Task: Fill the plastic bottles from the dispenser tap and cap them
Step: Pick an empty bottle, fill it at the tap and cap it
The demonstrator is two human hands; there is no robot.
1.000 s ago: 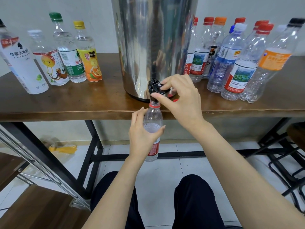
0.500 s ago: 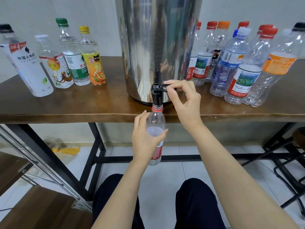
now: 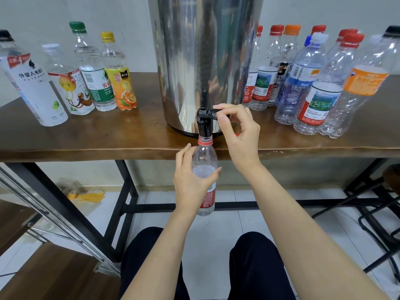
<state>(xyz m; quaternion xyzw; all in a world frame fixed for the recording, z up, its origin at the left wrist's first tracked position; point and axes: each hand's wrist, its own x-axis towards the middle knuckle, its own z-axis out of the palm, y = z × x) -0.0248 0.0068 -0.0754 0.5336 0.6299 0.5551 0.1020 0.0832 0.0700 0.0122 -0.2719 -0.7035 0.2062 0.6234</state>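
My left hand [image 3: 190, 185] wraps the thin, squashy bottle [image 3: 204, 155] at its labelled middle, mouth just under the tap [image 3: 203, 126] off the worktop [image 3: 108, 137] edge, while my right hand [image 3: 240, 135] pinches the lever [image 3: 208, 113]; it should grow heavy, so I'd grip firmly without crushing.

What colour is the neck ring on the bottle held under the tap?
Red; the neck ring shows best in the head view, just below the black tap.

Left hand [image 3: 190, 182] upright, fingers [image 3: 183, 155] wrapped in a grip — right hand [image 3: 240, 135] raised, thumb and forefinger pinching.
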